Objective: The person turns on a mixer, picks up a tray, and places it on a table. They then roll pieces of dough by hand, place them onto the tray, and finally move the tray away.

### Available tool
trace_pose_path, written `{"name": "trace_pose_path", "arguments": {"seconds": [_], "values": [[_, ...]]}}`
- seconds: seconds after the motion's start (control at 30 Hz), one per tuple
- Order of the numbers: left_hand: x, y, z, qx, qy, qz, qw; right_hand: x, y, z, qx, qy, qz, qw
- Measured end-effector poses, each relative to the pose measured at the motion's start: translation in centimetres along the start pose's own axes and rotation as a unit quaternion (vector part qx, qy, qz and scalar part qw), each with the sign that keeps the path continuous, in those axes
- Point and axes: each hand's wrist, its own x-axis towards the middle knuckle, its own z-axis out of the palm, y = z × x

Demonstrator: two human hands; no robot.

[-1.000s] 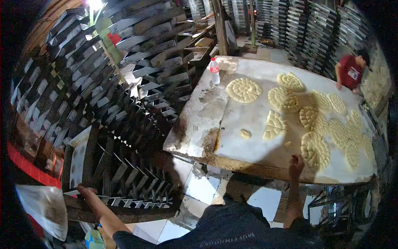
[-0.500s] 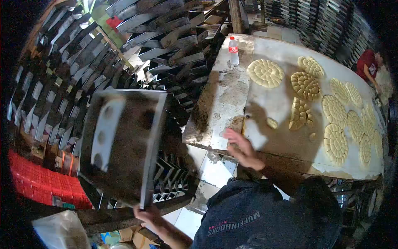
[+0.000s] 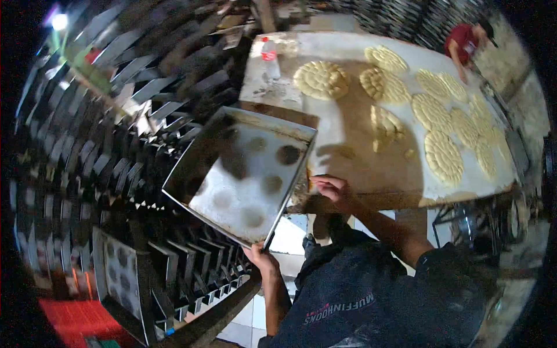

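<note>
A square metal tray (image 3: 232,194) with round dark marks on its bottom is tilted beside the table's left end. My left hand (image 3: 264,258) is closed on the tray's lower corner. Close to the tray's right side, over the table's front edge, my right hand (image 3: 331,188) has its fingers bent; whether anything is between them is hard to see. Scored rounds of pale dough (image 3: 321,80) lie on the table (image 3: 354,43), with a partly divided piece (image 3: 384,127) nearer the front.
A bottle with a red cap (image 3: 270,57) stands at the table's back left. Many stacked trays (image 3: 122,272) fill the left side, above a red crate (image 3: 87,325). Another person (image 3: 462,45) is at the far right end of the table.
The tray has moved right and up to the table's end, its inside turned more toward me. The view has shifted, and my right hand's fingers are more bent.
</note>
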Motion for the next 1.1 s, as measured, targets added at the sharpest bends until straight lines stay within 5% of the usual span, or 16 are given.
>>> {"name": "trace_pose_path", "arguments": {"seconds": [0.2,0.3,0.37,0.4,0.43,0.53,0.57,0.63,0.67,0.73,0.8,0.87,0.9,1.0,1.07,1.1], "values": [[1.6,-4.7,4.5,-0.056,-0.05,0.01,0.997,-4.7,9.0,-10.3,-0.187,0.127,0.0,0.974],[3.3,-6.1,5.8,0.007,-0.045,-0.025,0.999,-6.9,11.2,-14.7,-0.181,0.293,-0.025,0.939],[4.2,-7.3,7.2,0.106,-0.021,-0.007,0.994,-8.4,11.4,-18.4,-0.148,0.299,0.011,0.943],[6.1,-8.5,5.7,0.274,0.048,-0.078,0.957,-9.0,11.5,-20.1,-0.126,0.3,0.048,0.944],[10.0,-10.2,2.1,0.408,0.018,0.015,0.913,-9.1,12.2,-21.4,-0.12,0.302,0.047,0.945],[3.3,-6.4,13.4,0.635,0.236,0.124,0.725,-10.4,15.0,-25.8,-0.096,0.355,0.074,0.927],[4.4,-8.3,13.4,0.616,0.246,0.247,0.707,-10.7,16.4,-26.7,-0.094,0.368,0.032,0.925],[4.8,-9.5,17.3,0.581,0.154,0.505,0.619,-10.9,18.1,-27.9,-0.079,0.387,-0.009,0.919],[0.2,-10.1,25.4,0.4,-0.025,0.493,0.773,-11.1,18.6,-28.3,-0.138,0.373,-0.056,0.916],[-1.0,-12.3,32.7,0.404,-0.403,0.195,0.798,-11.2,18.3,-28.9,-0.192,0.353,-0.106,0.91],[-3.4,-16.5,41.0,0.442,-0.452,0.127,0.764,-11.0,16.6,-29.2,-0.19,0.361,-0.075,0.91],[0.6,-23.1,44.2,0.601,-0.408,0.249,0.64,-11.6,19.1,-28.6,-0.138,0.358,-0.062,0.921],[0.2,-23.7,46.7,0.605,-0.416,0.254,0.63,-11.7,20.1,-28.4,-0.096,0.349,-0.048,0.931],[-2.8,-25.9,51.0,0.814,-0.371,0.212,0.394,-12.1,20.8,-28.5,-0.167,0.372,-0.129,0.904],[-4.0,-27.0,50.2,0.616,-0.29,0.115,0.723,-12.5,19.9,-28.6,-0.15,0.389,-0.095,0.904],[-0.1,-30.3,48.1,0.602,-0.285,0.224,0.711,-12.4,19.3,-28.8,-0.136,0.405,-0.069,0.902]]}}
